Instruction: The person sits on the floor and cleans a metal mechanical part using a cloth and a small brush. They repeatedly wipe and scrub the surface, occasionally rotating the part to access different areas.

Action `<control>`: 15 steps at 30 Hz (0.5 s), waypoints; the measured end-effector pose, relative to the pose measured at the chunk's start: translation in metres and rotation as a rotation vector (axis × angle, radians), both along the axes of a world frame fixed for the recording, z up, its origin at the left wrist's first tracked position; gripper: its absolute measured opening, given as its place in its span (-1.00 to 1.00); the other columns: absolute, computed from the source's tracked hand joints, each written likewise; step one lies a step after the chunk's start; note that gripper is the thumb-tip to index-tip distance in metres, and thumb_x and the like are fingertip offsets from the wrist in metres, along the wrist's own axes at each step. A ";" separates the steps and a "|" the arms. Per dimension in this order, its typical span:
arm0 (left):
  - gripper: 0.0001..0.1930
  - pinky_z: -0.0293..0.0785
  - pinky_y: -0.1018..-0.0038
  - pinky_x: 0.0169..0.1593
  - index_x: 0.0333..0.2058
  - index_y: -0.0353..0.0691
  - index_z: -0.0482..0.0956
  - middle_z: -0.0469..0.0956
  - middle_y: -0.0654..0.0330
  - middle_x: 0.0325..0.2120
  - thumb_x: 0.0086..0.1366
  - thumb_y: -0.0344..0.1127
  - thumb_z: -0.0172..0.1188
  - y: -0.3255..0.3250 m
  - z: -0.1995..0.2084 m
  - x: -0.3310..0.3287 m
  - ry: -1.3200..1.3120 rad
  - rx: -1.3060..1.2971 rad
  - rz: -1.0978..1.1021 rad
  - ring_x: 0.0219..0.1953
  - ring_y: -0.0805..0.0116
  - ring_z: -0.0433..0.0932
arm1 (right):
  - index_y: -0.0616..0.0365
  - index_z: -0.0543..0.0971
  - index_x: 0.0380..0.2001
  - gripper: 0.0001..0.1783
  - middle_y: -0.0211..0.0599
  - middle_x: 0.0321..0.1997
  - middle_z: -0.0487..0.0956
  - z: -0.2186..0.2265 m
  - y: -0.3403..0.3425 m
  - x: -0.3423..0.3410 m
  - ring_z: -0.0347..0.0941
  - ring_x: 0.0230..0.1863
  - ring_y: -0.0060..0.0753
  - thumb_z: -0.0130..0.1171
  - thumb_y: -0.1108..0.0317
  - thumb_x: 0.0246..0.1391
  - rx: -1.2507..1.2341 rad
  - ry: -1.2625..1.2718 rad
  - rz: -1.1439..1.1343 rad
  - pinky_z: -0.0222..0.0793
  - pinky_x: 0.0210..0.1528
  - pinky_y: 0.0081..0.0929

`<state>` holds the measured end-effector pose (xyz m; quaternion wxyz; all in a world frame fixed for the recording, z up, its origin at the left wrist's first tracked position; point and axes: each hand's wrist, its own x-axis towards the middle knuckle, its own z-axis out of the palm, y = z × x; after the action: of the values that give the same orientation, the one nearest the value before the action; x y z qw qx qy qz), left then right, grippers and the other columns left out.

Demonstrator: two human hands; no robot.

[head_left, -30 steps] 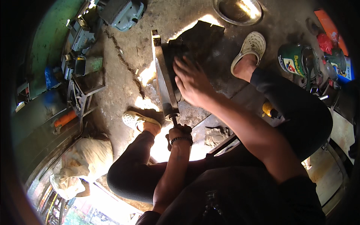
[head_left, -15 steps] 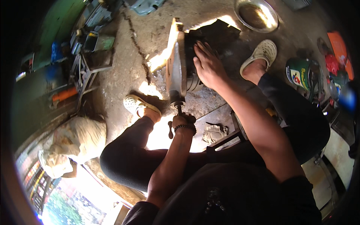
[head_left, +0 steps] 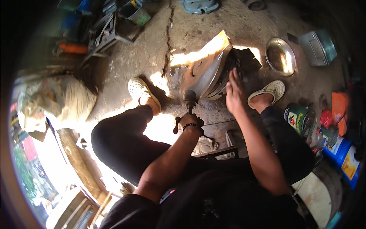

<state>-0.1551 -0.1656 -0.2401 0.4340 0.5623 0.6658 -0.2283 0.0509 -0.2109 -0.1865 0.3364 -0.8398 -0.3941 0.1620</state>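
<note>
My left hand (head_left: 191,120) is closed round a dark tool with a short shaft and a thick cylindrical head (head_left: 190,96); a small knob sticks out to the left of my fist. That head is at the near end of a heavy metal piece (head_left: 207,74) with a broad flat face, standing tilted on the floor; whether they touch I cannot tell. Its far right side is dark, with ribbed, rounded edges. My right hand (head_left: 235,91), fingers stretched out, lies along or just beside that side and holds nothing.
A round metal basin (head_left: 280,56) and a rectangular metal tin (head_left: 317,47) lie at the far right. Nearer are a green container (head_left: 299,119) and a blue one (head_left: 342,156). At left stand a metal frame (head_left: 108,40) and a pale sack (head_left: 72,99). Some cloth (head_left: 206,146) lies near my knees.
The view has shifted. The metal piece now leans over to the right and shows more of its flat face. My right hand has drawn nearer along its side; my left keeps its grip.
</note>
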 end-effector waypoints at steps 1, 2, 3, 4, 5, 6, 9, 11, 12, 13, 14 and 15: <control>-0.72 0.56 0.52 -0.32 -0.21 -0.24 0.64 0.69 0.19 -0.31 0.31 -0.18 0.10 -0.002 -0.015 -0.002 0.149 -0.006 -0.349 -0.26 0.42 0.67 | 0.34 0.20 0.31 -0.42 0.02 0.48 0.03 -0.001 0.005 0.009 -0.08 0.47 0.10 -0.29 0.19 0.36 0.022 0.055 -0.009 -0.18 0.49 -0.18; -0.72 0.56 0.49 -0.33 -0.20 -0.23 0.65 0.69 0.22 -0.31 0.31 -0.17 0.11 -0.002 -0.015 0.000 0.191 0.000 -0.496 -0.26 0.41 0.67 | 0.35 0.19 0.31 -0.40 0.02 0.48 0.01 -0.002 0.014 0.021 -0.10 0.48 0.10 -0.32 0.15 0.36 0.040 0.141 -0.046 -0.21 0.49 -0.16; -0.73 0.57 0.47 -0.34 -0.18 -0.21 0.65 0.69 0.25 -0.31 0.31 -0.17 0.11 -0.006 -0.019 0.000 0.201 -0.008 -0.522 -0.26 0.40 0.67 | 0.36 0.19 0.31 -0.39 0.02 0.48 0.01 -0.002 0.007 0.013 -0.10 0.48 0.09 -0.33 0.14 0.37 0.002 0.089 -0.032 -0.21 0.49 -0.16; -0.72 0.57 0.44 -0.35 -0.16 -0.19 0.65 0.69 0.28 -0.31 0.31 -0.17 0.12 -0.007 -0.025 -0.002 0.211 -0.007 -0.476 -0.26 0.39 0.67 | 0.36 0.19 0.31 -0.39 0.02 0.48 0.01 -0.003 0.004 0.001 -0.11 0.48 0.09 -0.34 0.13 0.37 -0.018 0.032 -0.020 -0.22 0.49 -0.16; -0.70 0.58 0.43 -0.34 -0.14 -0.19 0.65 0.69 0.29 -0.29 0.30 -0.14 0.13 -0.006 -0.032 -0.003 0.215 0.006 -0.359 -0.25 0.38 0.67 | 0.37 0.18 0.31 -0.38 0.02 0.48 0.01 -0.004 0.002 -0.011 -0.11 0.48 0.09 -0.34 0.12 0.37 -0.028 -0.025 -0.004 -0.22 0.49 -0.16; -0.68 0.58 0.41 -0.33 -0.13 -0.18 0.65 0.69 0.30 -0.27 0.29 -0.11 0.15 -0.004 -0.038 -0.001 0.211 0.026 -0.251 -0.23 0.37 0.67 | 0.34 0.17 0.32 -0.37 0.02 0.49 0.00 -0.008 -0.008 -0.019 -0.13 0.49 0.09 -0.35 0.11 0.37 -0.018 -0.053 0.034 -0.23 0.50 -0.16; -0.66 0.60 0.40 -0.31 -0.10 -0.13 0.65 0.68 0.30 -0.22 0.28 -0.07 0.17 0.009 0.035 0.017 0.275 0.000 -0.437 -0.18 0.36 0.66 | 0.34 0.13 0.34 -0.37 0.01 0.49 -0.02 -0.004 -0.006 -0.006 -0.15 0.50 0.05 -0.35 0.11 0.37 -0.078 -0.009 0.034 -0.25 0.50 -0.21; -0.66 0.60 0.39 -0.29 -0.09 -0.14 0.65 0.68 0.28 -0.21 0.27 -0.07 0.18 0.011 0.042 0.015 0.258 -0.019 -0.546 -0.16 0.36 0.66 | 0.30 0.12 0.35 -0.38 0.00 0.50 -0.05 -0.001 0.011 0.012 -0.17 0.50 0.06 -0.34 0.14 0.37 -0.005 0.127 -0.004 -0.24 0.50 -0.21; -0.66 0.60 0.39 -0.29 -0.09 -0.14 0.65 0.68 0.26 -0.20 0.27 -0.08 0.19 0.009 0.043 0.011 0.244 -0.035 -0.622 -0.15 0.35 0.66 | 0.30 0.11 0.36 -0.38 0.00 0.50 -0.05 -0.001 0.006 0.001 -0.18 0.50 0.07 -0.33 0.14 0.37 -0.054 0.057 -0.005 -0.24 0.50 -0.20; -0.66 0.60 0.38 -0.28 -0.09 -0.14 0.65 0.67 0.25 -0.20 0.26 -0.08 0.19 0.008 0.045 0.008 0.234 -0.027 -0.714 -0.15 0.35 0.66 | 0.30 0.09 0.36 -0.38 0.00 0.50 -0.05 -0.001 0.006 -0.013 -0.19 0.50 0.08 -0.33 0.14 0.37 -0.088 -0.021 -0.013 -0.24 0.50 -0.20; -0.66 0.60 0.38 -0.28 -0.09 -0.14 0.66 0.67 0.24 -0.19 0.26 -0.08 0.20 0.006 0.049 0.007 0.231 -0.020 -0.746 -0.14 0.35 0.66 | 0.30 0.07 0.37 -0.37 -0.01 0.51 -0.06 -0.004 -0.010 -0.029 -0.20 0.51 0.11 -0.33 0.13 0.37 -0.104 -0.014 0.004 -0.25 0.50 -0.18; -0.66 0.60 0.38 -0.27 -0.09 -0.14 0.66 0.67 0.22 -0.18 0.25 -0.09 0.21 0.008 0.055 0.010 0.235 -0.016 -0.737 -0.13 0.35 0.65 | 0.30 0.10 0.36 -0.37 -0.02 0.51 -0.07 -0.009 -0.020 -0.033 -0.20 0.50 0.11 -0.33 0.13 0.36 -0.133 -0.028 0.024 -0.26 0.50 -0.17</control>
<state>-0.1450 -0.1577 -0.1846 0.2480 0.7306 0.4625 -0.4369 0.0182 -0.2310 -0.1956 0.2725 -0.8575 -0.3974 0.1801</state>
